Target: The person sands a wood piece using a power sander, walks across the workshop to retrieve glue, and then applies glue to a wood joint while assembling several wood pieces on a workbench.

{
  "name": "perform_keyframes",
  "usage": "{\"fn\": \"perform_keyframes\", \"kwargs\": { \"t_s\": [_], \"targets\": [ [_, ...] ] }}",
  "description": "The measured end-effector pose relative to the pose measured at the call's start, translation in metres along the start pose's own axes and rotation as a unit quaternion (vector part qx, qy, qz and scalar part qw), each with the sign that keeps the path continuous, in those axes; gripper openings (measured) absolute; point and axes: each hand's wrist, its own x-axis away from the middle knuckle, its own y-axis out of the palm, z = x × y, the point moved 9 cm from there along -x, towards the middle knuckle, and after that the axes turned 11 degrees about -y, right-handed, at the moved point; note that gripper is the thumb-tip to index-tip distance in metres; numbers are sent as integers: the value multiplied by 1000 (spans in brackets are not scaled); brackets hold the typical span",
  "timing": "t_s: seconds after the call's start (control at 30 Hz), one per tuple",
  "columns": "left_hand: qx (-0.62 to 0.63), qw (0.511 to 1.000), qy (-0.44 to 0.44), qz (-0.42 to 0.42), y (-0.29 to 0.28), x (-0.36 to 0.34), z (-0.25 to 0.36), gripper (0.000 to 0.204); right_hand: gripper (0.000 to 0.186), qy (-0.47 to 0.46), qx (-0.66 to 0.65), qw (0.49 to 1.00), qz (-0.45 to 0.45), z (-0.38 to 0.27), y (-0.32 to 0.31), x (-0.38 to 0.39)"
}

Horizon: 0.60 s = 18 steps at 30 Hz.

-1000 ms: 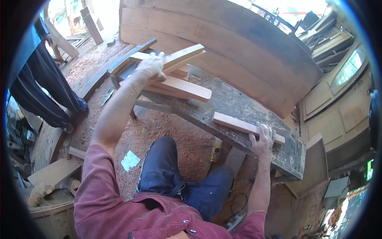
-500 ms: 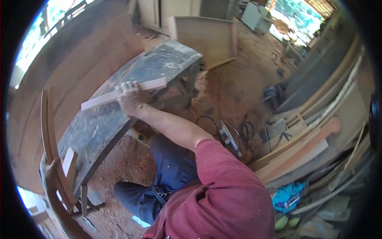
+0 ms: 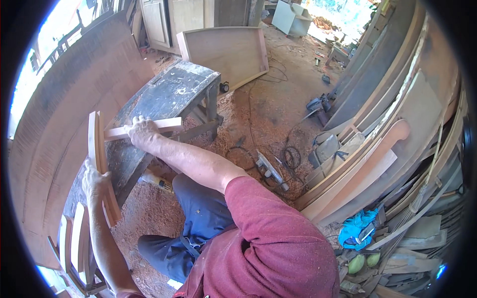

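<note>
Over the worn, paint-marked bench [image 3: 179, 84], my left hand [image 3: 95, 181] grips a pair of long wooden strips [image 3: 98, 141] lying side by side along it. My right hand [image 3: 143, 133] is closed over a pale wooden piece [image 3: 168, 125] that runs crosswise, its left end close beside the long strips. Further pale wood pieces [image 3: 78, 236] rest at the bench's near left end, below my left hand.
A large wooden panel [image 3: 54, 129] stands left of the bench. A shallow wooden tray-like frame [image 3: 223, 49] leans beyond it. Power tools [image 3: 271, 171] and cables lie on the shavings-covered floor [image 3: 293, 94]. Long boards [image 3: 377, 124] and a blue cloth [image 3: 355, 228] line the right.
The view has swung right. My left hand has brought the long strips further along the bench toward the crosswise piece, which my right hand still holds and has moved left.
</note>
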Motion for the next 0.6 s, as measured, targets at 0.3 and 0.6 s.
{"fn": "perform_keyframes", "kwargs": {
  "t_s": [0.3,0.6],
  "targets": [
    [-69,995,-69,-2,9,-4,-19,89,28,146,3,989,12,38,19,-22],
    [-65,995,-72,-7,47,-70,-64,102,32,-13,106,994,-29,-54,32,-50]
  ]
}}
